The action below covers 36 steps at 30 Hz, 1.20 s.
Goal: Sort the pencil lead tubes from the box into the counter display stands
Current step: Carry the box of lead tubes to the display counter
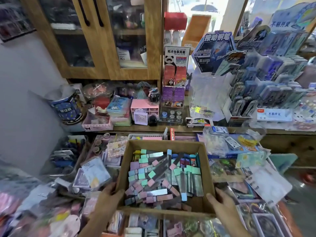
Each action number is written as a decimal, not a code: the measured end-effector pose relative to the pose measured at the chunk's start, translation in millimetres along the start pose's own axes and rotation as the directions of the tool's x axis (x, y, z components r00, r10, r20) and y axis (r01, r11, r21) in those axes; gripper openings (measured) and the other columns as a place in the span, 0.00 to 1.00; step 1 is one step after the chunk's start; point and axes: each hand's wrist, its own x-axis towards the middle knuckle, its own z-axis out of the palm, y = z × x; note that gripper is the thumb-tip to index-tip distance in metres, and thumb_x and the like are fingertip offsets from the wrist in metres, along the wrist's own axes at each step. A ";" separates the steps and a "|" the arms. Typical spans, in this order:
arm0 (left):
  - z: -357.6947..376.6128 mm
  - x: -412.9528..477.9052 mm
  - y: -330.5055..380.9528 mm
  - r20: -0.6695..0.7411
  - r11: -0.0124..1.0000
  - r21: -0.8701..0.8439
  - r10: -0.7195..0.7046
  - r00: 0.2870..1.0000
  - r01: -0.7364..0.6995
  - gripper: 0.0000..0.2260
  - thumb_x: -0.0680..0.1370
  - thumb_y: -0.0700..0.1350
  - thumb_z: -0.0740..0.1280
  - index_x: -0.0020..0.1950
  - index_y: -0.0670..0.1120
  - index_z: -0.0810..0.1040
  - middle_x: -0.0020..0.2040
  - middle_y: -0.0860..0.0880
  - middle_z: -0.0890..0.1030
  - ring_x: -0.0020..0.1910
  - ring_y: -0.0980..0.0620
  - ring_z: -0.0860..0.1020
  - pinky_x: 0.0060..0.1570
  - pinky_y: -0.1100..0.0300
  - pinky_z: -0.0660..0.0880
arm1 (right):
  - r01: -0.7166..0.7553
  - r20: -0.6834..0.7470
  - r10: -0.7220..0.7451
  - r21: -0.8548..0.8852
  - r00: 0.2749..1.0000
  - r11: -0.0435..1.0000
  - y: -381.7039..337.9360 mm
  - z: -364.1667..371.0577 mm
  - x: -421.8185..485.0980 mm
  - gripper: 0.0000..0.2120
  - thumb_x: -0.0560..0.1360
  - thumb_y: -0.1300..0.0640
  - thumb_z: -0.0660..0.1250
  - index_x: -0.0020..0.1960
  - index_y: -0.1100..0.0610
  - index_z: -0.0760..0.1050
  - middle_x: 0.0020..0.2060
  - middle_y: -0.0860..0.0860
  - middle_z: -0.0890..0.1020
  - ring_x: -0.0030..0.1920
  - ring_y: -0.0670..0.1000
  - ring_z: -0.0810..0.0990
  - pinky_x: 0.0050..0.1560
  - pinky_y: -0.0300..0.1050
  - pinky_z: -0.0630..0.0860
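So the cardboard box (204, 161) is open-topped and packed with a jumble of flat pencil lead tubes (162, 178), dark bodies with mint, pink, lilac and light blue caps, lying every which way. Both hands grip it by the near corners: left hand (109, 195) wrapped on the left wall, right hand (218, 200) clamped on the right wall, the tubes sitting between them. The box rests over a table (51, 211) heaped with packaged stationery. Behind it runs a wooden counter (171, 128) with a clear display stand (206, 93), blue pen racks (266, 93) on the right, and a glass-door cabinet (102, 40) up top.
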 end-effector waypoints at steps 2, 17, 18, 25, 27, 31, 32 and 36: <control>0.7 11.2 10.1 -0.054 0.999 0.029 0.021 0.998 -0.020 0.15 0.78 0.39 0.70 0.58 0.59 0.76 0.45 0.53 0.86 0.44 0.48 0.84 0.44 0.53 0.82 | 0.046 0.019 -0.045 -0.063 0.999 0.997 -4.7 3.2 1.2 0.18 0.81 0.58 0.69 0.70 0.59 0.76 0.54 0.52 0.84 0.58 0.58 0.80 0.63 0.53 0.76; 15.5 31.3 -0.8 -0.061 0.975 0.220 0.028 0.998 -0.014 0.09 0.81 0.37 0.63 0.51 0.51 0.76 0.38 0.46 0.82 0.39 0.44 0.81 0.37 0.55 0.76 | 0.129 -0.037 -0.139 -0.200 0.990 0.971 3.6 15.4 10.5 0.12 0.83 0.62 0.63 0.65 0.62 0.79 0.42 0.52 0.82 0.42 0.52 0.78 0.42 0.46 0.70; 15.9 30.4 0.3 -0.062 0.976 0.220 0.019 0.998 -0.005 0.09 0.81 0.38 0.63 0.50 0.52 0.76 0.38 0.46 0.82 0.39 0.45 0.81 0.37 0.55 0.76 | 0.123 -0.040 -0.133 -0.191 0.990 0.974 3.3 16.2 10.4 0.12 0.84 0.63 0.63 0.65 0.62 0.79 0.43 0.52 0.82 0.42 0.52 0.78 0.43 0.47 0.71; 13.5 21.3 6.0 -0.058 0.982 0.188 0.021 0.998 -0.010 0.09 0.81 0.36 0.63 0.51 0.49 0.78 0.37 0.47 0.81 0.37 0.47 0.79 0.33 0.58 0.70 | 0.134 -0.060 -0.141 -0.112 0.988 0.985 0.9 16.4 3.0 0.12 0.83 0.65 0.62 0.64 0.61 0.80 0.42 0.51 0.83 0.43 0.52 0.80 0.42 0.46 0.73; 11.4 15.2 8.9 -0.040 0.983 0.183 0.022 0.999 -0.014 0.10 0.81 0.36 0.62 0.49 0.51 0.78 0.38 0.45 0.82 0.37 0.44 0.80 0.35 0.56 0.73 | 0.142 -0.069 -0.150 -0.103 0.986 0.984 1.9 14.4 -1.3 0.12 0.83 0.65 0.62 0.63 0.60 0.81 0.39 0.52 0.83 0.39 0.52 0.79 0.39 0.45 0.72; 5.6 1.5 14.7 -0.007 0.985 0.166 0.045 0.999 -0.043 0.12 0.80 0.34 0.61 0.45 0.49 0.79 0.37 0.44 0.84 0.36 0.44 0.81 0.33 0.59 0.73 | 0.171 -0.090 -0.179 -0.088 0.980 0.981 5.5 6.8 -16.0 0.13 0.83 0.66 0.63 0.63 0.60 0.81 0.37 0.53 0.82 0.37 0.52 0.78 0.36 0.44 0.71; 4.0 -2.7 16.1 0.001 0.984 0.167 0.055 0.998 -0.055 0.13 0.80 0.34 0.61 0.45 0.49 0.79 0.36 0.45 0.84 0.35 0.45 0.81 0.32 0.59 0.73 | 0.175 -0.097 -0.182 -0.080 0.978 0.981 6.0 3.7 -21.1 0.12 0.83 0.66 0.63 0.63 0.60 0.81 0.38 0.51 0.83 0.39 0.51 0.79 0.37 0.43 0.72; -1.8 -21.9 23.7 0.030 0.977 0.187 0.103 0.994 -0.107 0.12 0.79 0.34 0.63 0.43 0.49 0.80 0.33 0.44 0.82 0.33 0.45 0.79 0.34 0.56 0.71 | 0.166 -0.127 -0.168 -0.025 0.978 0.986 8.4 -12.6 -49.2 0.12 0.83 0.66 0.63 0.62 0.57 0.81 0.44 0.46 0.85 0.46 0.48 0.82 0.43 0.41 0.75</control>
